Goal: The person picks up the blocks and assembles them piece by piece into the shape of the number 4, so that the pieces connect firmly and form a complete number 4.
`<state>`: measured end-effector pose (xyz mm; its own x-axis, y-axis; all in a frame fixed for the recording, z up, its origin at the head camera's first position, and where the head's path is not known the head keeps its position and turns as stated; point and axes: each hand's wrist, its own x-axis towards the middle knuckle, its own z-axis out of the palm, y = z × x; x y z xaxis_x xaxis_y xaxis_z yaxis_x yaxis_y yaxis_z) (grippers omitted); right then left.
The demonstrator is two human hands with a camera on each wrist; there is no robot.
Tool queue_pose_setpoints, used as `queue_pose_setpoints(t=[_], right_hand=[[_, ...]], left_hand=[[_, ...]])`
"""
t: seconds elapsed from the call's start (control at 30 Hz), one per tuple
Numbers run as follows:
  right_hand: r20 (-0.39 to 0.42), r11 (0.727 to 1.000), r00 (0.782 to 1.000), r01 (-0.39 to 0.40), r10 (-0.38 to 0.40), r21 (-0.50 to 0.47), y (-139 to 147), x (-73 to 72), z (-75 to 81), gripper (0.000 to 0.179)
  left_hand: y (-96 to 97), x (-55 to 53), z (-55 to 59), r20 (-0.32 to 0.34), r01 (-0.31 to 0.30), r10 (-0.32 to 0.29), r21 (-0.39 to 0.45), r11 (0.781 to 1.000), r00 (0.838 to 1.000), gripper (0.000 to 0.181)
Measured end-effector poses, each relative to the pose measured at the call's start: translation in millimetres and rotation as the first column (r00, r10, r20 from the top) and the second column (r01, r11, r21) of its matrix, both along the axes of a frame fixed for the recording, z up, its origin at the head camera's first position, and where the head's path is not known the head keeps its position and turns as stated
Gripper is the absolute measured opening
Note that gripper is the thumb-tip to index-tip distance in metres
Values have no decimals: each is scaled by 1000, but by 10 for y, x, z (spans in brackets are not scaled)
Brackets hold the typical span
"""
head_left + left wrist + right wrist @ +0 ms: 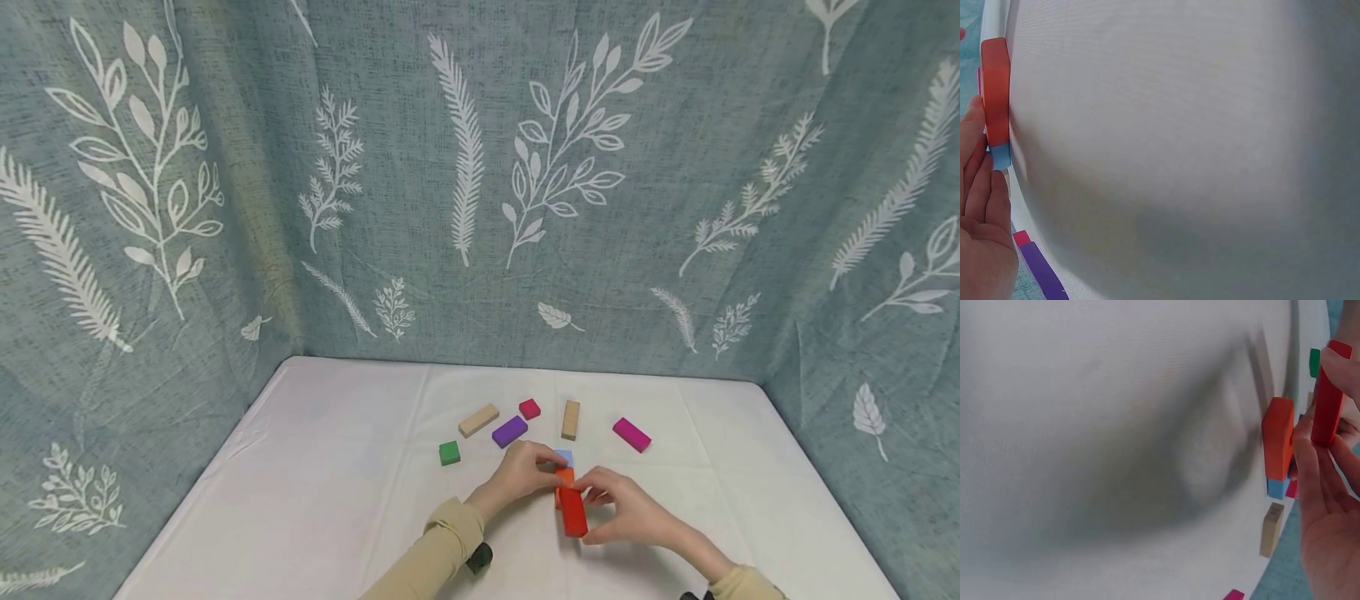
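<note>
Red block (574, 512) sits in the grip of the right hand (630, 510), pinched between thumb and fingers, to the left of that palm and raised off the white tablecloth (300, 500). The left hand (517, 472) is at the orange block (565, 477), which lies just past its fingertips on the right; the thumb touches it, but I cannot tell whether the fingers pinch it. The light blue block (564, 457) adjoins the far end of the orange block, close to the left index finger.

Beyond the left hand are the purple block (510, 432), nearest to it, and the pink cube (529, 409) a little farther. The green cube (449, 453) lies to that hand's left. There are 2 plain wooden blocks: the first (478, 420) is beyond the left hand and to its left, the second (570, 420) beyond the gap between both hands. The magenta block (632, 435) lies straight beyond the right hand, well apart from it.
</note>
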<state>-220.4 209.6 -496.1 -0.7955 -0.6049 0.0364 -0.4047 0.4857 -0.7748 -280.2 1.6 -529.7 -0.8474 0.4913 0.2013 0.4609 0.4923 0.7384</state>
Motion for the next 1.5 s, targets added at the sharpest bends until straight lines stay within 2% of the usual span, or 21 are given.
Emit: queue_pose_setpoints(t=[0.5, 0.93, 1.5], right_hand=[[-31, 1000, 999, -8, 9, 21, -16, 14, -95, 52], [-2, 995, 999, 46, -46, 88, -39, 62, -134, 53], [-55, 992, 997, 54, -48, 113, -72, 80, -217, 56]], left_hand=[[5, 1, 21, 48, -13, 12, 9, 1000, 999, 22], [-5, 25, 36, 36, -11, 10, 19, 1000, 999, 23], [-15, 18, -3, 42, -10, 9, 27, 1000, 999, 23]])
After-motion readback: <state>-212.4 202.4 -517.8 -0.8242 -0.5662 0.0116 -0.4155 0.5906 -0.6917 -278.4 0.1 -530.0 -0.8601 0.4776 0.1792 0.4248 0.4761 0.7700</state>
